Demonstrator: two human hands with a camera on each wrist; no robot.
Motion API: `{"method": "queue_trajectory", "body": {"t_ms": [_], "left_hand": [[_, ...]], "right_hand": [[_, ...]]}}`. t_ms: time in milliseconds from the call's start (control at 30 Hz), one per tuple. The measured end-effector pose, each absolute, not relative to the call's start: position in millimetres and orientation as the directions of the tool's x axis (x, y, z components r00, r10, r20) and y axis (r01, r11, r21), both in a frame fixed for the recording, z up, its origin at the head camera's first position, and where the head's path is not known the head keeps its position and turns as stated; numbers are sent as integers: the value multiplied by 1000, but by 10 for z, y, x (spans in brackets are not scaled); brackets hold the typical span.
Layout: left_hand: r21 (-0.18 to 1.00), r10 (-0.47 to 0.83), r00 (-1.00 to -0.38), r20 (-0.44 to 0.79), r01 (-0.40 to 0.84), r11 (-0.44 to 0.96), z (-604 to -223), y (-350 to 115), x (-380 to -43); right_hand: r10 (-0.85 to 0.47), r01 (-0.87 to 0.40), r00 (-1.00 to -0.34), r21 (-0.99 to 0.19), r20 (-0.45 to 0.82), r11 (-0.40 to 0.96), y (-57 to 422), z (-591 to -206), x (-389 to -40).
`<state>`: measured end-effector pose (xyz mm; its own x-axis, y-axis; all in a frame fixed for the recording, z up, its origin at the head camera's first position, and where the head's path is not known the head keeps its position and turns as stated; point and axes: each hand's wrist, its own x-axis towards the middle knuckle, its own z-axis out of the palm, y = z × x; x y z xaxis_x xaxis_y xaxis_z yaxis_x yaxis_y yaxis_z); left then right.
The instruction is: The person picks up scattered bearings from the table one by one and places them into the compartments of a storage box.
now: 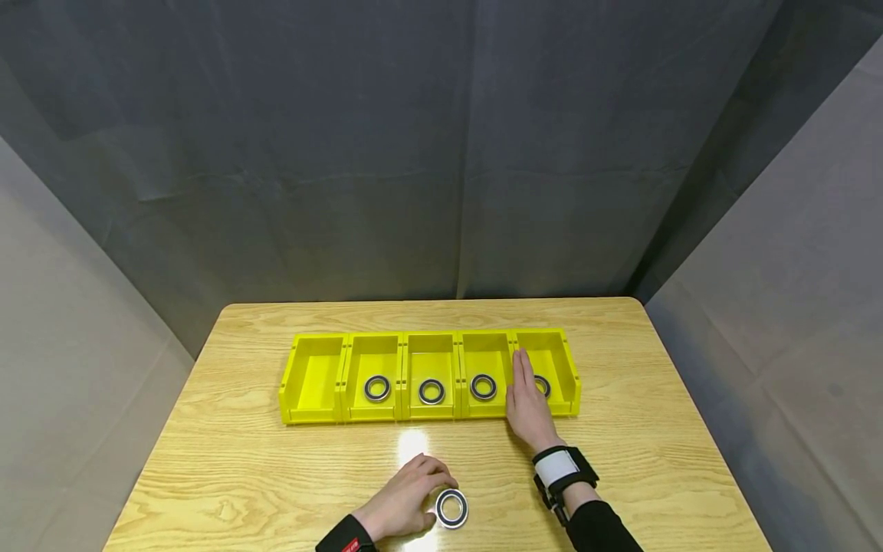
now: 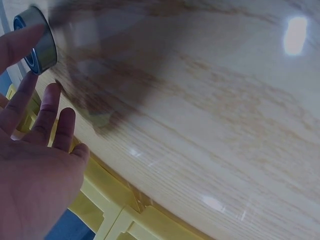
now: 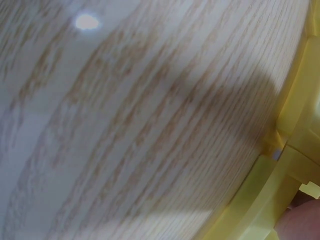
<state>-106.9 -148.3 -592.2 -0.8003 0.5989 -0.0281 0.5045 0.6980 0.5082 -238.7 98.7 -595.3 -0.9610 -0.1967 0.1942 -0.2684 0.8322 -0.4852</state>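
Note:
A ball bearing [image 1: 451, 509], a metal ring with a dark seal, lies near the table's front. My left hand [image 1: 407, 498] pinches its rim between thumb and index finger; in the left wrist view the thumb crosses the bearing [image 2: 47, 47] and the other fingers spread loosely. My right hand [image 1: 531, 406] reaches into the yellow bin row [image 1: 431, 414], fingers straight, over the divider between the two rightmost compartments. Beside it, another bearing [image 1: 543, 386] is partly covered by the hand. A right fingertip [image 3: 300, 220] shows behind the bin wall in the right wrist view.
Single bearings lie in the second [image 1: 377, 388], third [image 1: 431, 392] and fourth [image 1: 483, 386] compartments from the left. The leftmost compartment [image 1: 316, 379] shows only its bare floor. The wooden table [image 1: 228, 460] is enclosed by dark and grey curtains [image 1: 345, 192].

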Motion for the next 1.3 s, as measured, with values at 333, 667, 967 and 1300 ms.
{"method": "queue_trajectory", "body": {"t_ms": [333,667,967,1300], "left_hand": [[503,597,-802,-16,510,698,-5947,-1487,-1068],[524,598,-801,-35,495,693,-5950,-1477,-1077],[528,594,-801,-72,475,704,-5947,-1474,-1077],[526,594,-802,-62,480,702,-5957,-1477,-1075]], "right_hand": [[-197,-270,-960,-487,198,831,986,-5950,-2382],[-190,-256,-965,-495,181,830,981,-5932,-2379],[-191,-260,-964,-497,185,828,981,-5930,-2373],[-181,-251,-966,-488,186,836,977,-5948,-2384]]}}
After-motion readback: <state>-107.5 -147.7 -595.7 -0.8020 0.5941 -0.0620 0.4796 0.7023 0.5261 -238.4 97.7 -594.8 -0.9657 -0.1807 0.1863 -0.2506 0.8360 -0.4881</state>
